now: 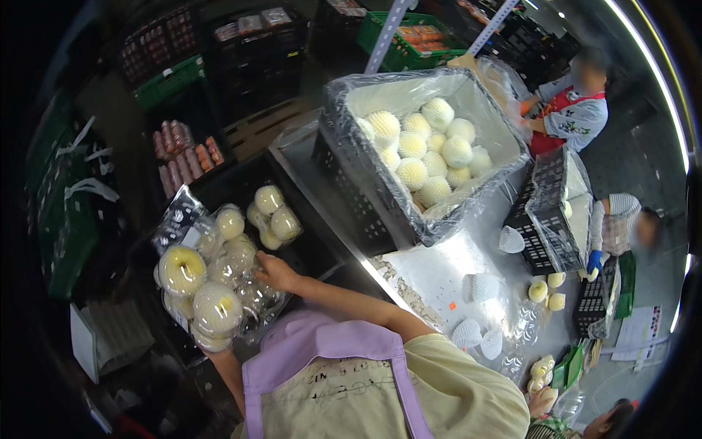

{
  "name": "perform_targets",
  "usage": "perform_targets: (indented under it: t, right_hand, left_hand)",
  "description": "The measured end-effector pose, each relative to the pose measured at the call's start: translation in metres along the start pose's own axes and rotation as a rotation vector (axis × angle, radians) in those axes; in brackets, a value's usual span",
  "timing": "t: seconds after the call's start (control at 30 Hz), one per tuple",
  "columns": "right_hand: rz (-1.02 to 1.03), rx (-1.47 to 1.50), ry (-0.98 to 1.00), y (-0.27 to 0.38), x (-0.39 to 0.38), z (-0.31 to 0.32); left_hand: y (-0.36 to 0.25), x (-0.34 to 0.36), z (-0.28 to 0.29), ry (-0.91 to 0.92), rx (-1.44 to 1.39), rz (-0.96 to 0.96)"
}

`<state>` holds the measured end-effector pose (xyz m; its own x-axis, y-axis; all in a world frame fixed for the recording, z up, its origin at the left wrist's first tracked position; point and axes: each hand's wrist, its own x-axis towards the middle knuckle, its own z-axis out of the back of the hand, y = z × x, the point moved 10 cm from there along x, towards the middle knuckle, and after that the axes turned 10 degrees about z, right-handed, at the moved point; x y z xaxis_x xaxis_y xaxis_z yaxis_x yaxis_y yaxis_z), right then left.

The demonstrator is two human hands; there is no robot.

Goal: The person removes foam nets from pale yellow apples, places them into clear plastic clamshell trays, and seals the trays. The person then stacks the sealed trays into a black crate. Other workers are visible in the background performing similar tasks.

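Note:
Clear plastic packs of round pale-yellow fruit in white foam nets [217, 309] are bunched in front of me at the left. My left hand [218, 357] grips them from below, its fingers mostly hidden by the fruit. At the right side of the bunch, my right hand [276, 274] has its fingers closed on the edge of a clear pack [245, 256]. Just beyond it, another fruit pack [273, 218] lies in a black crate [307, 245].
A plastic-lined black crate [338, 110] of netted fruit stands on the metal table [417, 274]. Empty foam nets [481, 287] and loose fruit [539, 291] lie at its right. Green crates [73, 219] stack at far left. Co-workers [578, 110] stand along the right.

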<state>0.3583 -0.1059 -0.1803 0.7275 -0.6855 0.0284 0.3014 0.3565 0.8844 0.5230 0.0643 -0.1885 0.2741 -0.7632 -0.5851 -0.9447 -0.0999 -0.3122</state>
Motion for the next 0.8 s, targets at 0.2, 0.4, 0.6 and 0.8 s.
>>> perform_targets:
  t: [0.2,0.4,0.6,0.8]
  right_hand:
    - [-0.04,-0.048,0.244,-0.005,-0.01,-0.022]
    - [-0.078,0.02,0.334,0.005,-0.021,-0.018]
    - [-0.053,0.06,-0.036,0.042,-0.024,0.046]
    - [-0.055,0.027,-0.153,0.044,-0.031,0.091]
  left_hand:
    - [0.004,-0.002,0.007,-0.036,0.027,0.027]
    - [0.005,0.0,0.01,-0.039,0.04,0.039]
    - [0.008,0.007,0.003,-0.008,0.038,0.042]
    - [0.007,0.012,-0.001,0.04,0.011,0.041]
